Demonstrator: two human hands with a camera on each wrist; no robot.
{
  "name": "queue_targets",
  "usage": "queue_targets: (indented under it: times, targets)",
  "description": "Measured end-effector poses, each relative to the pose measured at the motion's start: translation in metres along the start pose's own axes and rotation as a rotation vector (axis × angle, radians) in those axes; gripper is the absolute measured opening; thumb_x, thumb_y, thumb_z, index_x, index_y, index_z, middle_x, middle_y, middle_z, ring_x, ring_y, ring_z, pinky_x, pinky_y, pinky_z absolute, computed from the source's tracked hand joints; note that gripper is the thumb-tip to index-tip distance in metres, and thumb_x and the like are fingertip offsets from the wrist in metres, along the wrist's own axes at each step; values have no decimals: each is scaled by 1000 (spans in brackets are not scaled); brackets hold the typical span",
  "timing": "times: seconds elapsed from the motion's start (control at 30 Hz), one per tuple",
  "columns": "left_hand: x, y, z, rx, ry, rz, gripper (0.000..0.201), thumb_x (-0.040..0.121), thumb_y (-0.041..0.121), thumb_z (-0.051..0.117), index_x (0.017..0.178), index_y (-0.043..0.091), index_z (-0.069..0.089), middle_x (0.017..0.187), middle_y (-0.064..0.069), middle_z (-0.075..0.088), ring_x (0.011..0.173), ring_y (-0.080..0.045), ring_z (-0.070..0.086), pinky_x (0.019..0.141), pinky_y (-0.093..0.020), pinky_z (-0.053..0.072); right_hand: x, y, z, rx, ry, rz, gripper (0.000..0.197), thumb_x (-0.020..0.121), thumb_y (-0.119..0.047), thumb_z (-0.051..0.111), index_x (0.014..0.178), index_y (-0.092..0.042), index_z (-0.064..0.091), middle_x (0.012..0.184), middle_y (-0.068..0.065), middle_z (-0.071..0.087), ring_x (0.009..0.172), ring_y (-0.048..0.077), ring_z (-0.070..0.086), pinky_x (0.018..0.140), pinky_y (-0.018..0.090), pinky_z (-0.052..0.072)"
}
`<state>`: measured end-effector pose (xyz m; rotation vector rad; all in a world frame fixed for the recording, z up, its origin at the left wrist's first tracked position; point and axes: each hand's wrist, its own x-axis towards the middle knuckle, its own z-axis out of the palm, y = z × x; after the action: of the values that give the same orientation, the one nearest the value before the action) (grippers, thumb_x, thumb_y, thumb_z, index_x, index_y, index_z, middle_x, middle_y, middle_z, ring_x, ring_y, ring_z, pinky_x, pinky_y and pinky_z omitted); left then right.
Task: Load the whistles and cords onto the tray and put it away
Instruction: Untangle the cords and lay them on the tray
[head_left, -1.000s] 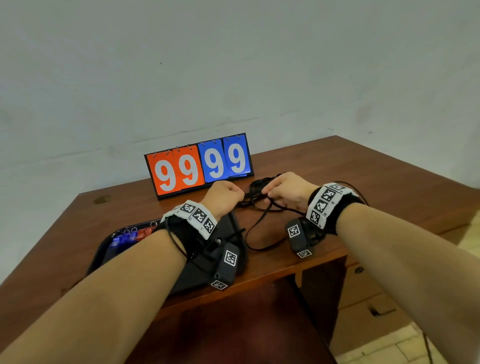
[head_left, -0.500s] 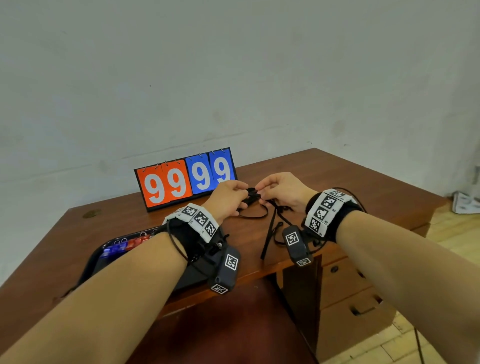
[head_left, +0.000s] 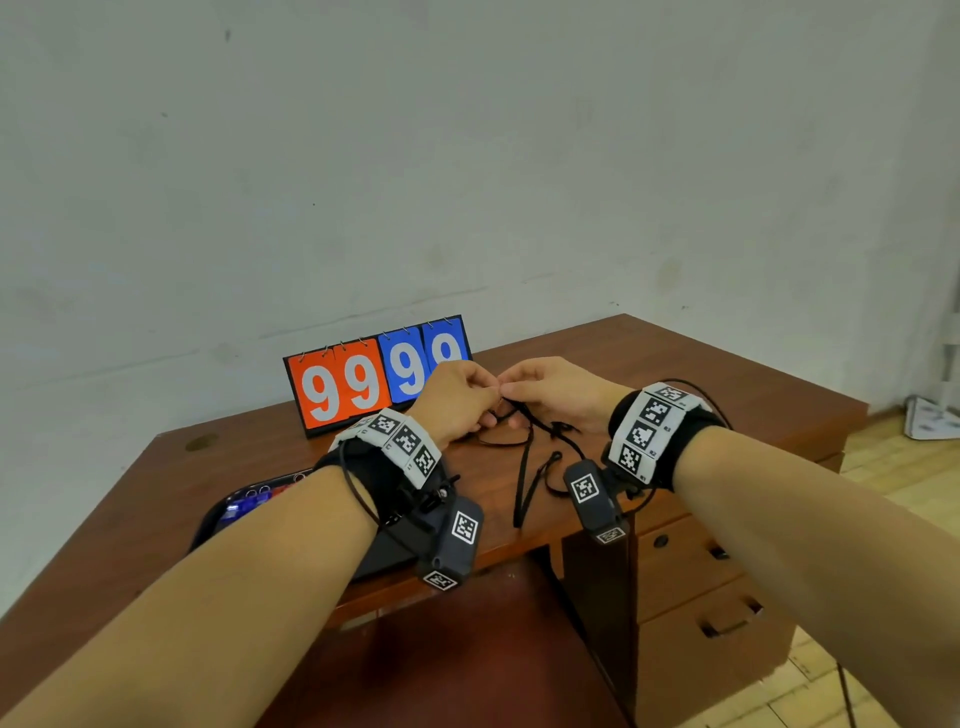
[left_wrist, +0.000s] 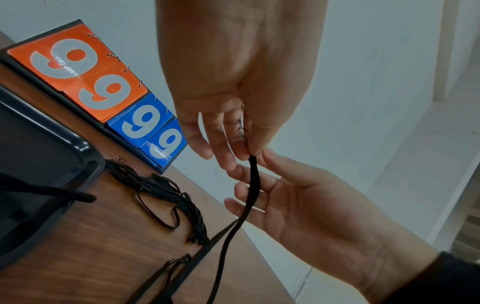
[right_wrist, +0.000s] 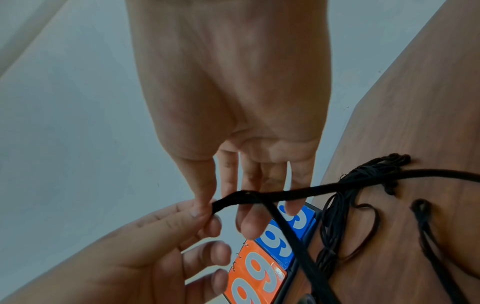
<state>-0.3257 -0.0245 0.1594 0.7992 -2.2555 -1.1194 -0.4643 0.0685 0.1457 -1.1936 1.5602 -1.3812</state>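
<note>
In the head view both hands are lifted above the wooden table (head_left: 727, 374), fingertips meeting. My left hand (head_left: 457, 400) and right hand (head_left: 556, 395) both pinch one black cord (head_left: 524, 467), whose loop hangs down to the table top. The left wrist view shows my left hand (left_wrist: 252, 153) pinching the fold of the cord (left_wrist: 250, 193). In the right wrist view my right hand (right_wrist: 211, 202) grips the same fold of cord (right_wrist: 285, 193). A bundle of black cords (left_wrist: 166, 191) lies on the table. The black tray (head_left: 213, 525) at left holds blue and red whistles (head_left: 249, 501).
A flip scoreboard (head_left: 358, 384) reading 99 99 stands at the back of the table by the wall. Drawers (head_left: 691, 571) sit under the right side of the table. The tray's corner (left_wrist: 88, 162) lies close to the cord bundle.
Both hands have risen off the table, lifting one cord up from the pile. The fingertips have drawn together on its fold. The head camera has tilted up.
</note>
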Motion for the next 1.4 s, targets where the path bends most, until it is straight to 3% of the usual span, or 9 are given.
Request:
queue_targets:
  times: [0.17, 0.4, 0.6, 0.83, 1.03, 1.13, 1.23, 1.33, 1.4]
  targets:
    - [-5, 3, -9, 35, 92, 19, 7, 96, 13, 59, 95, 11, 65, 74, -5, 69, 47, -2, 60, 43, -15, 43, -5, -5, 3, -173, 2, -34, 23, 95, -3, 58, 117, 1, 63, 91, 14, 72, 68, 11, 66, 66, 20, 53]
    - [-9, -6, -29, -14, 204, -46, 12, 98, 10, 48, 99, 12, 61, 90, -9, 70, 62, -17, 67, 48, -23, 50, -6, -7, 2, -289, 75, -29, 19, 97, -10, 55, 106, -4, 71, 77, 6, 69, 64, 12, 61, 66, 18, 51]
    - [-13, -27, -53, 23, 307, -75, 15, 101, 13, 43, 101, 8, 57, 92, -11, 68, 58, -18, 63, 49, -25, 45, -8, -6, 1, -273, 121, 5, 20, 97, -11, 57, 109, -3, 71, 74, 6, 66, 68, 16, 61, 66, 22, 53]
    - [-18, -56, -87, 22, 410, -207, 14, 104, 14, 36, 112, 9, 47, 99, -14, 67, 59, -21, 63, 49, -29, 46, -11, -9, 3, -298, 196, 30, 20, 96, -13, 58, 111, -6, 69, 74, 4, 66, 58, 10, 60, 65, 29, 48]
    - [-26, -75, -119, -8, 482, -279, 29, 104, 15, 38, 129, 2, 46, 94, -14, 68, 56, -21, 62, 49, -30, 47, -19, -8, 3, -282, 259, 51, 14, 97, -13, 58, 104, -9, 69, 73, 5, 65, 56, 10, 61, 55, 21, 51]
    - [-33, -83, -133, -6, 492, -296, 22, 103, 9, 40, 119, -2, 51, 103, -22, 70, 57, -22, 62, 50, -31, 48, -20, -7, 4, -234, 271, 72, 12, 97, -11, 58, 101, -7, 69, 74, 8, 64, 55, 13, 59, 65, 29, 55]
    - [-40, -88, -150, -9, 491, -270, 18, 99, 0, 40, 93, -1, 56, 103, -33, 68, 56, -24, 59, 46, -30, 47, -20, -8, 8, -215, 267, 77, 11, 97, -12, 59, 99, -7, 69, 73, 9, 65, 55, 14, 60, 76, 38, 56]
    - [-52, -94, -163, -1, 505, -290, 16, 102, 2, 38, 99, -2, 53, 95, -23, 65, 64, -29, 60, 55, -33, 46, -23, -9, 14, -215, 277, 97, 12, 97, -12, 58, 101, -7, 68, 74, 9, 64, 54, 14, 59, 65, 33, 57]
    - [-61, -99, -172, -57, 559, -315, 16, 103, 7, 38, 114, 1, 49, 89, -15, 64, 59, -26, 59, 52, -31, 44, -24, -10, 18, -215, 279, 117, 14, 98, -12, 57, 104, -5, 67, 74, 10, 63, 55, 15, 58, 62, 31, 57]
